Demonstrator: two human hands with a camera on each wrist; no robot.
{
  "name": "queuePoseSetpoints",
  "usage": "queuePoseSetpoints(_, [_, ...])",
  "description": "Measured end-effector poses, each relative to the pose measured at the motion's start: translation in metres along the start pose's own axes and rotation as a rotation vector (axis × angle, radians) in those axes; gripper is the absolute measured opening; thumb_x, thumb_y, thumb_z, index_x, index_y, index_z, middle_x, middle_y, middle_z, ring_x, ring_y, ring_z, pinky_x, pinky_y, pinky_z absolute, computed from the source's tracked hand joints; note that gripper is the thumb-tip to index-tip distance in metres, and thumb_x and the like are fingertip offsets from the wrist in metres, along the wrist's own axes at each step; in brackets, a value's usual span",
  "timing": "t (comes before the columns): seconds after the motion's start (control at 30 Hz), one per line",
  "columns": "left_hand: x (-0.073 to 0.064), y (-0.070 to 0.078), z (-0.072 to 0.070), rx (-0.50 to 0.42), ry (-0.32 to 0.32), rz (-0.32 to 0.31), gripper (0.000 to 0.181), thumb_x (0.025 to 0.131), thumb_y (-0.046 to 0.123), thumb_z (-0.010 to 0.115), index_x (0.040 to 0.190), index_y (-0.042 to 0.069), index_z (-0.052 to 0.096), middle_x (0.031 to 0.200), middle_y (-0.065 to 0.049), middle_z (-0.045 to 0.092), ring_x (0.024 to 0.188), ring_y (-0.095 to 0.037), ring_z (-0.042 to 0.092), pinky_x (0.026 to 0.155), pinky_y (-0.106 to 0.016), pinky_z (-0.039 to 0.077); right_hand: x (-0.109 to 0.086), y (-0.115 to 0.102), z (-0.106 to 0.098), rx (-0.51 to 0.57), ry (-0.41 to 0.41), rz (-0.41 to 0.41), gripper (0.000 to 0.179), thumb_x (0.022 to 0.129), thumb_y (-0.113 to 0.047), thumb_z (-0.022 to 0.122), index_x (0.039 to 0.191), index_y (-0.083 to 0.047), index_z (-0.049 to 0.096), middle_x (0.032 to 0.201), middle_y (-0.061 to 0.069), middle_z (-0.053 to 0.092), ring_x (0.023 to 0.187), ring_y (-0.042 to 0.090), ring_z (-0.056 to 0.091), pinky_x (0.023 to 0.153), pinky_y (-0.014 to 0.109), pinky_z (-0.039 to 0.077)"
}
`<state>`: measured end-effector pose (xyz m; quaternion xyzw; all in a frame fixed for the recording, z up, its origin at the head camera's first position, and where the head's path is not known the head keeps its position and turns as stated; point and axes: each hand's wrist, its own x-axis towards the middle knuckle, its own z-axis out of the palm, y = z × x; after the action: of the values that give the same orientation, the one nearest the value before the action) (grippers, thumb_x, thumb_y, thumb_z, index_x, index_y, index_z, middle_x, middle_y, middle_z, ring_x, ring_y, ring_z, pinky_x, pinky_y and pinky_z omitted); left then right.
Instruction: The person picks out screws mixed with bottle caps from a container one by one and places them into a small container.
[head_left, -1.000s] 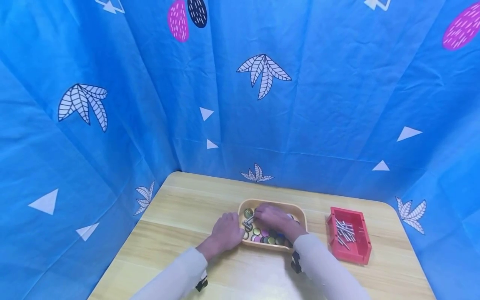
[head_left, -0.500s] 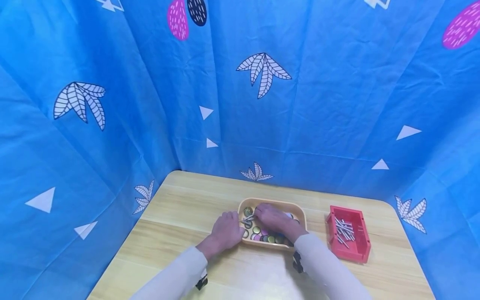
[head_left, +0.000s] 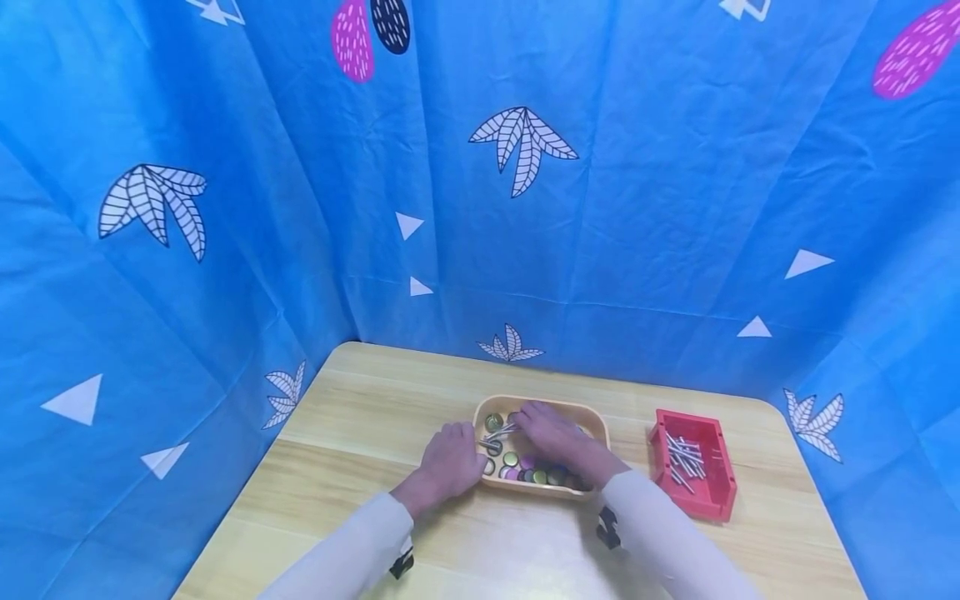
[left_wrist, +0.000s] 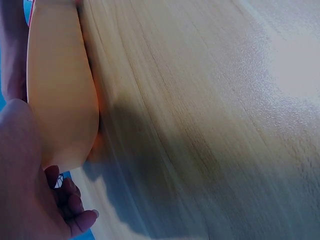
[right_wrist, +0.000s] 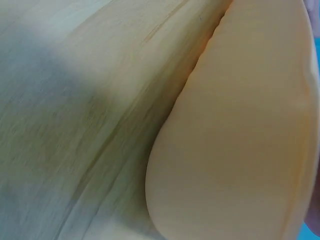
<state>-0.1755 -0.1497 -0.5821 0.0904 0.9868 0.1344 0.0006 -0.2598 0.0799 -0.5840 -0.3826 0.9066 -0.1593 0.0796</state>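
Note:
A shallow peach tray (head_left: 551,492) stands on the table, holding round bottle caps (head_left: 540,477) in green, purple and dark colours. At its left end my left hand (head_left: 450,462) grips the rim; in the left wrist view the thumb lies along the tray wall (left_wrist: 62,90) and the fingers curl by the end. My right hand (head_left: 555,433) reaches into the tray with bent fingers. Its fingertips pinch at thin silver metal rods (head_left: 498,435), screw- or nail-like, near the left end. The exact fingertip contact is partly hidden; the right wrist view shows mostly the tray's outer wall (right_wrist: 240,130).
A red plastic bin (head_left: 708,504) with several silver metal rods (head_left: 684,460) stands right of the tray. The wooden table (head_left: 375,392) meets a blue patterned curtain (head_left: 637,208) at the back and sides.
The silver rods in the tray have shifted and turned towards the right hand's fingertips. The right forearm has moved slightly right; the left hand keeps its hold on the tray. The view has drifted slightly.

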Motion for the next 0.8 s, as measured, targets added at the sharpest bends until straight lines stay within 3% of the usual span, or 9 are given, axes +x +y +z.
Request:
queuePoseSetpoints(0.2, [0.002, 0.0, 0.001, -0.011, -0.001, -0.004, 0.032, 0.089, 0.031, 0.056, 0.101, 0.001, 0.057, 0.084, -0.006, 0.05, 0.072, -0.019, 0.045, 0.063, -0.031, 0.039, -0.01, 0.002, -0.01, 0.029, 0.045, 0.003, 0.022, 0.105, -0.022, 0.049, 0.123, -0.021, 0.062, 0.107, -0.01, 0.055, 0.098, 0.007, 0.051, 0.087, 0.029, 0.051])
queuePoseSetpoints(0.33, [0.001, 0.0, 0.0, -0.013, -0.001, 0.005, 0.031, 0.09, 0.029, 0.057, 0.101, 0.0, 0.057, 0.084, -0.006, 0.049, 0.072, -0.02, 0.045, 0.063, -0.032, 0.039, -0.015, 0.004, -0.015, -0.112, 0.133, -0.116, 0.018, 0.099, -0.015, 0.062, 0.116, -0.018, 0.064, 0.108, -0.006, 0.06, 0.101, 0.01, 0.056, 0.09, 0.029, 0.054])
queuePoseSetpoints(0.4, [0.0, 0.0, -0.001, -0.006, -0.001, 0.009, 0.031, 0.091, 0.029, 0.057, 0.101, 0.0, 0.057, 0.084, -0.007, 0.049, 0.073, -0.02, 0.044, 0.063, -0.032, 0.039, -0.017, 0.006, -0.017, -0.225, 0.207, -0.214, 0.027, 0.088, -0.009, 0.074, 0.112, -0.015, 0.065, 0.109, -0.002, 0.063, 0.102, 0.014, 0.058, 0.092, 0.03, 0.055])
queuePoseSetpoints(0.57, [0.0, 0.0, 0.0, -0.004, 0.008, 0.008, 0.03, 0.09, 0.027, 0.056, 0.1, -0.001, 0.056, 0.084, -0.007, 0.048, 0.073, -0.021, 0.043, 0.063, -0.033, 0.038, -0.025, 0.01, -0.019, -0.273, 0.343, -0.328, 0.04, 0.072, -0.013, 0.09, 0.104, -0.011, 0.066, 0.103, 0.0, 0.063, 0.096, 0.016, 0.059, 0.088, 0.031, 0.055])
queuePoseSetpoints(0.67, [0.0, 0.001, 0.0, -0.012, 0.013, 0.007, 0.03, 0.089, 0.027, 0.057, 0.1, -0.001, 0.056, 0.083, -0.008, 0.049, 0.073, -0.021, 0.044, 0.063, -0.033, 0.038, -0.031, 0.013, -0.02, -0.273, 0.387, -0.346, 0.043, 0.068, -0.017, 0.093, 0.101, -0.01, 0.066, 0.099, 0.001, 0.062, 0.092, 0.017, 0.058, 0.084, 0.031, 0.053])
queuePoseSetpoints(0.8, [0.0, 0.001, -0.001, -0.015, 0.008, 0.005, 0.03, 0.089, 0.027, 0.056, 0.1, -0.001, 0.057, 0.083, -0.007, 0.049, 0.073, -0.021, 0.044, 0.064, -0.033, 0.038, -0.042, 0.014, -0.025, -0.264, 0.4, -0.302, 0.035, 0.075, -0.011, 0.086, 0.103, -0.01, 0.066, 0.099, 0.0, 0.062, 0.091, 0.016, 0.056, 0.081, 0.03, 0.053])
